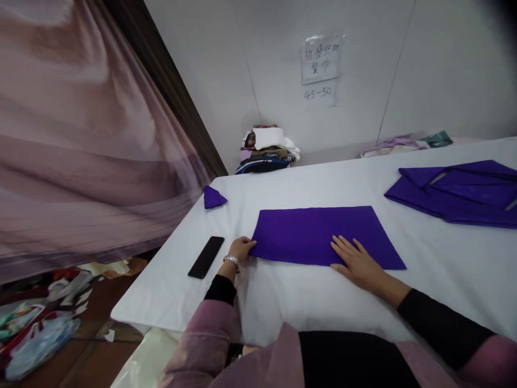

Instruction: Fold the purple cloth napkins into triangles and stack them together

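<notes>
While a pale grey, panelled wall [194, 59] stands behind everything, a dusty-pink, banded fabric curtain [72, 134] hangs in broad folds along the left. Next in size is the counter [311, 188], draped in white cloth and running out of view on the right. On the floor at lower left lies a jumbled heap of plastic bags and cloths [42, 345].

Flat on the counter, in front of the person, is a smooth, deep-purple rectangle of fabric [299, 234], its long edges running left to right. Farther right and a little farther back, a loosely layered purple cloth [456, 207] reaches past the edge of view. At the far side of the counter, against the wall, sits a stack of folded, mixed-colour fabrics [266, 151], white on top.

Of the two hands, the right hand [357, 264] rests palm down on the rectangle's near edge, fingers extended and slightly spread; the left hand [241, 249] pinches the rectangle's left edge near its front corner. Two white paper notes [321, 60], handwritten, are fixed to the wall.

A thin, black, rectangular phone [206, 257] lies left of the left wrist, with a small, pointed purple fabric piece [214, 198] beyond it. A silver-coloured bracelet [232, 261] circles that wrist.
</notes>
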{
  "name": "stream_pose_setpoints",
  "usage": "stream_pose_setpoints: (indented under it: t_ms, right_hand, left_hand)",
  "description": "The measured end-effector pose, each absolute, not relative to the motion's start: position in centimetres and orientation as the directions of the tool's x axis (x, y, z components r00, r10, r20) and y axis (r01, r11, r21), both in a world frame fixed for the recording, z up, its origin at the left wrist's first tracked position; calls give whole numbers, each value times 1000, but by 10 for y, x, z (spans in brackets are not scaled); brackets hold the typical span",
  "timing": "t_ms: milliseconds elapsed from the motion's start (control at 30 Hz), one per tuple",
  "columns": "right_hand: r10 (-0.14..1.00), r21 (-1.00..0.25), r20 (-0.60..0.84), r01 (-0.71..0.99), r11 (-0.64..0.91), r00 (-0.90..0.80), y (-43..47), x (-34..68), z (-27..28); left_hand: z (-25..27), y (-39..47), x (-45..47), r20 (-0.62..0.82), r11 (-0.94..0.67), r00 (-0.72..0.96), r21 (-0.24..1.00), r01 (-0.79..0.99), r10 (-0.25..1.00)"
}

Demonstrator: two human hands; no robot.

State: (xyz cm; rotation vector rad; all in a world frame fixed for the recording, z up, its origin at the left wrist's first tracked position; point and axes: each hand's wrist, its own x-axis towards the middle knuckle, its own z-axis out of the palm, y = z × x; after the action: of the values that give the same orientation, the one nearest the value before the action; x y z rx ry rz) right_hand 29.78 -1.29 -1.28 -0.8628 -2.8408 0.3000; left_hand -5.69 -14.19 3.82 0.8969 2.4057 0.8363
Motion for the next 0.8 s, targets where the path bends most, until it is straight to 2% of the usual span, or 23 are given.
stream_pose_setpoints:
  t_ms: [133,233,333,400,433,500,567,633,700,800]
  right_hand:
    - [572,-352,91,511,784,-815,-12,298,-8]
    - [634,-592,104,464,659,-766,-11,298,-2]
    - [744,-886,69,302,352,-665,-7,298,6]
    - [792,-992,7,98,85,-610,-3,298,11]
    - [802,-999,-30,-15,-49,-596,-1,298,14]
    - [802,-937,-108,-208,-279,-588,5,303,19]
    - [796,-854,-187,-305,-421,-576,10,312,22]
    - [800,-818,-260,-316,-480,-540,14,324,22]
    - [793,-826,-315,-261,-500,-522,15,335,19]
    - [797,-856,-368,-161,-491,-479,13,343,14]
  left_hand:
    - [53,-130,-48,-127,541,-697,732,414,705]
    - [76,-108,-26,-36,447,-666,768,458,745]
    - [101,-75,18,102,281,-564,786,550,819]
    - [111,-52,59,214,147,-449,753,641,867]
    - [112,-41,81,248,100,-389,721,686,887]
    - [105,-25,125,271,24,-256,642,767,928]
    - [89,-17,162,246,-72,-82,559,826,966]
    - [69,-18,187,177,-168,84,542,824,981]
    - [53,-26,197,167,-269,212,541,797,963]
    - [39,-46,190,209,-362,297,487,795,932]
